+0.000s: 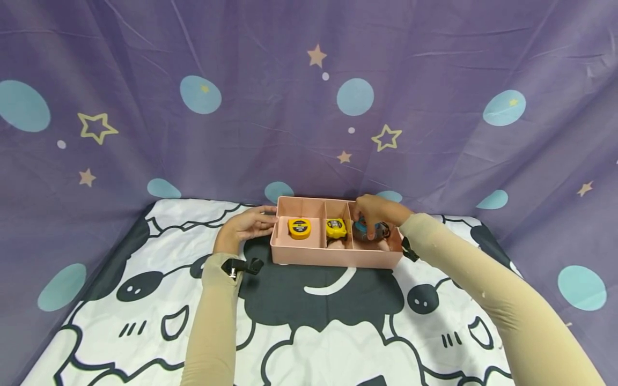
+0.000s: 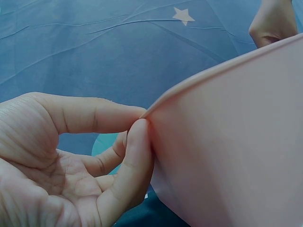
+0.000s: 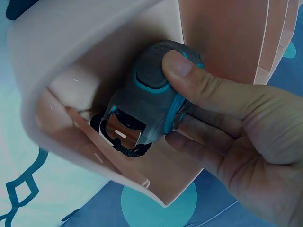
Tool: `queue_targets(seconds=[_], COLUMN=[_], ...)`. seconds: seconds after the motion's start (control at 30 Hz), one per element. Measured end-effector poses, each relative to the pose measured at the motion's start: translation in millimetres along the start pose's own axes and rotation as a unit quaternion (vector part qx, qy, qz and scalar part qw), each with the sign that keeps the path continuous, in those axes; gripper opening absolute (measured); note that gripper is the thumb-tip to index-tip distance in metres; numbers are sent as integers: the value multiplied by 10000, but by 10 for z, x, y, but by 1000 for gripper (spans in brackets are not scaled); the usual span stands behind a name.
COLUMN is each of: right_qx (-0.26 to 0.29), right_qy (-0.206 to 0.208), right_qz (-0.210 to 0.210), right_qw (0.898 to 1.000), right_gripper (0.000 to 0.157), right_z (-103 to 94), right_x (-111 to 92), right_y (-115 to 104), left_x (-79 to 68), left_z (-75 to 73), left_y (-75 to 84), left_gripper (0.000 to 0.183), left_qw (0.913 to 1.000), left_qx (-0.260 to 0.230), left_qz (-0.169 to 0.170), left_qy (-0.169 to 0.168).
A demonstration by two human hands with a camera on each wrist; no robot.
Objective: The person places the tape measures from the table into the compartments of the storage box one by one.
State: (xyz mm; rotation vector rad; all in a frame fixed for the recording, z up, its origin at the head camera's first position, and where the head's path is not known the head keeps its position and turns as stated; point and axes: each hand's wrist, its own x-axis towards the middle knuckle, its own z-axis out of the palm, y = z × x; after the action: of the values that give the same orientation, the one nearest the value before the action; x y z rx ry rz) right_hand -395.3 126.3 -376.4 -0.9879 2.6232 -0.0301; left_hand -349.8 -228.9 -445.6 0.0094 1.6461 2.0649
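Observation:
A pink box [image 1: 333, 257] with several compartments stands on the patterned cloth. My left hand [image 1: 251, 224] pinches the box's left end between thumb and finger at the rim, as the left wrist view shows. Inside the right compartment, my right hand [image 1: 370, 210] grips a grey and blue tape measure [image 3: 151, 66], thumb on one face and fingers on the other. A black strap loop [image 3: 135, 150] hangs at the tape measure's end. One yellow tape measure [image 1: 299, 229] lies in the left compartment, and another yellow tape measure [image 1: 336, 229] in the middle one.
A white and black cartoon-print cloth [image 1: 318, 300] covers the surface under the box. Behind it hangs a purple curtain [image 1: 270, 118] with stars and blue dots. Thin pink dividers [image 1: 351, 230] separate the compartments.

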Motion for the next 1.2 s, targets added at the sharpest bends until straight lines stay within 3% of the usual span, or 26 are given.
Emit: queue_targets(seconds=[0.27,0.57,0.83,1.07,1.2], right_qx=[329,222,-16,-177,-183], right_qy=[-83,-50,261,163,155], right_qz=[-9,2,-200,-196,-247], right_qw=[9994,9997,9995,9995,9994], right_gripper=[53,52,50,48,49], right_z=[10,12,80,106,116], right_x=[-24,-19,-10,-21,-22], right_y=[35,57,103,77,66], left_x=[-8,8,-2,16,-11], left_z=[-12,-19,-10,-20,-34], left_y=[-7,-10,1,-13,-24], left_gripper=[65,63,62,62,59], left_qw=[10000,10000,10000,10000,9996], left_qx=[0,-64,19,82,159], left_qz=[-35,-54,-23,-21,141], left_qy=[11,32,42,-29,-170])
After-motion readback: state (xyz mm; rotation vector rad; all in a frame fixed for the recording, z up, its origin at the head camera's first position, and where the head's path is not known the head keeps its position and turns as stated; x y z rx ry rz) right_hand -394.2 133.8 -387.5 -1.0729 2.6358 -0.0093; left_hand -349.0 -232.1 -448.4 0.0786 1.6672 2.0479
